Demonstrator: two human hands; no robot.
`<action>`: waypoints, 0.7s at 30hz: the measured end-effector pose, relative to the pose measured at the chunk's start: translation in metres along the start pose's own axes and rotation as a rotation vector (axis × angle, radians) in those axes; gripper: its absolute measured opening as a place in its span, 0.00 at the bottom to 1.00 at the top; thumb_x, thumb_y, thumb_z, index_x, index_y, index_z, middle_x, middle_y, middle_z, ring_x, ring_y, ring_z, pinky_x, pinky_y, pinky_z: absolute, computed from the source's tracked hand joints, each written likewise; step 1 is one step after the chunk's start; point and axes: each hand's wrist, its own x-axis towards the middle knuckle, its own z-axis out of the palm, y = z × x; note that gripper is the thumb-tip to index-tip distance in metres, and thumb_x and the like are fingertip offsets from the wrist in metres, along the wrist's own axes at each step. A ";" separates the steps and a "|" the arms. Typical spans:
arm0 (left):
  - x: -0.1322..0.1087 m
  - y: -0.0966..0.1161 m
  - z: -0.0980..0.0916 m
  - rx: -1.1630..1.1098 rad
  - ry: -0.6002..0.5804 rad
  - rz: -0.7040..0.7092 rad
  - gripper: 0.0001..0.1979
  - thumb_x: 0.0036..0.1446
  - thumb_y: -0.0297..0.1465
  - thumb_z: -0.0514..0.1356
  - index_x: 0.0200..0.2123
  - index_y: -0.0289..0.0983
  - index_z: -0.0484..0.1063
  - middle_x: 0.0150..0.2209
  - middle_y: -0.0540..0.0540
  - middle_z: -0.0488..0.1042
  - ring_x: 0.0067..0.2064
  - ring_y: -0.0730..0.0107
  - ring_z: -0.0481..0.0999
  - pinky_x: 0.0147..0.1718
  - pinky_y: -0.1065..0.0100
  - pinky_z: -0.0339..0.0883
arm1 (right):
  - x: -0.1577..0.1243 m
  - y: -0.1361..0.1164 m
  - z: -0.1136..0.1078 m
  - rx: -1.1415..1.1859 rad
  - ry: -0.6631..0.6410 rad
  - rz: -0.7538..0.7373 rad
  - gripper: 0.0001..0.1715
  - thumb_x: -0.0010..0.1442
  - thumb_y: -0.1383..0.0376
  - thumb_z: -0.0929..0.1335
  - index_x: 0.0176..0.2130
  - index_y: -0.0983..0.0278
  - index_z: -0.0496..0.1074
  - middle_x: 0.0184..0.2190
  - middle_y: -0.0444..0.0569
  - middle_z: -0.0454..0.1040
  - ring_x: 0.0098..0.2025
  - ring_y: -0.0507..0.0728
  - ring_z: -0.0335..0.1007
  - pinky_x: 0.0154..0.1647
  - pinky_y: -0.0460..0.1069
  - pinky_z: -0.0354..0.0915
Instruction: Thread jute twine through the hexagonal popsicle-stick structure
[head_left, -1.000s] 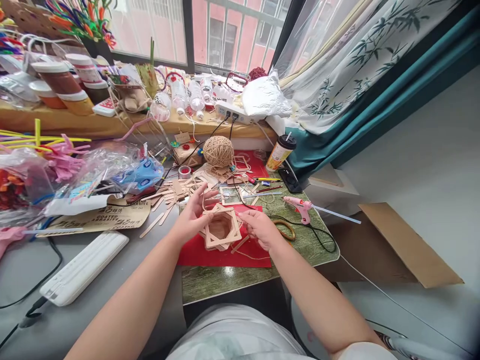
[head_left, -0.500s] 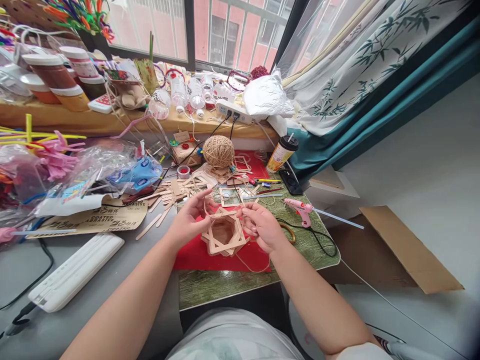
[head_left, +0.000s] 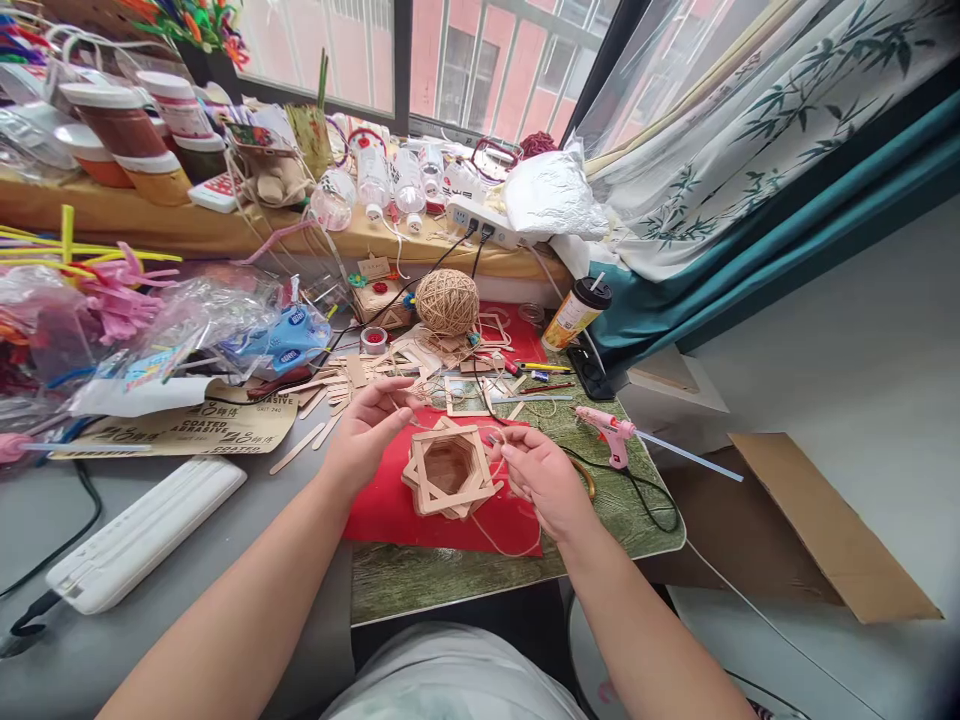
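Right hand: the right hand (head_left: 544,482) has its fingers bunched and pinched on a thin twine strand (head_left: 504,545), the fingertips just beside the right edge of the stick frame.
Left hand: the left hand (head_left: 367,425) is half curled, thumb up, fingers pointing across the far edge of the frame; I cannot tell whether it grips anything.
Stick frame: the stick frame (head_left: 448,470), a hexagonal stack of flat wooden sticks with an open middle, lies flat between the two hands on the red sheet.
Red sheet: the red sheet (head_left: 382,510) lies near the front edge of the desk, partly over the green mat.
Green mat: the green mat (head_left: 450,585) covers the right end of the desk, up to its right edge.
Glue gun: the pink glue gun (head_left: 611,432) rests on the mat near the desk's right edge, a glue stick poking out behind it.
Loose sticks: the loose sticks (head_left: 349,378) lie scattered just beyond the left hand.
Twine ball: the twine ball (head_left: 447,300) sits towards the back edge of the desk.
Cup: a lidded cup (head_left: 574,312) with a straw stands at the back right corner.
White case: a long white case (head_left: 142,535) lies near the front left.
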 end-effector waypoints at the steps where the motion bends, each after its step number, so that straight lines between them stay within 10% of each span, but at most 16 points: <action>1: 0.001 0.000 -0.001 -0.010 0.024 -0.010 0.23 0.59 0.38 0.77 0.56 0.41 0.81 0.39 0.45 0.82 0.41 0.68 0.80 0.42 0.68 0.75 | -0.001 0.002 -0.001 -0.003 0.005 0.008 0.20 0.59 0.55 0.80 0.45 0.63 0.76 0.36 0.48 0.83 0.18 0.42 0.49 0.19 0.43 0.46; 8: 0.004 0.004 0.002 -0.167 0.084 -0.070 0.24 0.56 0.35 0.78 0.54 0.42 0.79 0.49 0.43 0.84 0.43 0.69 0.84 0.44 0.67 0.79 | -0.004 0.019 -0.013 0.036 0.012 0.037 0.20 0.58 0.55 0.81 0.42 0.63 0.77 0.24 0.35 0.67 0.18 0.42 0.47 0.19 0.41 0.48; 13: 0.008 0.000 0.003 -0.140 -0.036 -0.119 0.50 0.52 0.36 0.81 0.73 0.50 0.61 0.65 0.37 0.76 0.53 0.57 0.86 0.52 0.57 0.80 | -0.007 0.030 -0.017 0.009 0.050 0.076 0.22 0.58 0.51 0.81 0.41 0.62 0.76 0.27 0.40 0.73 0.19 0.43 0.48 0.20 0.42 0.47; 21: 0.014 -0.007 -0.019 0.377 0.289 0.000 0.45 0.61 0.38 0.73 0.75 0.41 0.57 0.29 0.56 0.73 0.27 0.74 0.70 0.29 0.71 0.63 | -0.005 0.034 -0.020 -0.049 0.033 0.071 0.26 0.61 0.43 0.77 0.41 0.62 0.78 0.29 0.44 0.75 0.22 0.47 0.58 0.22 0.43 0.52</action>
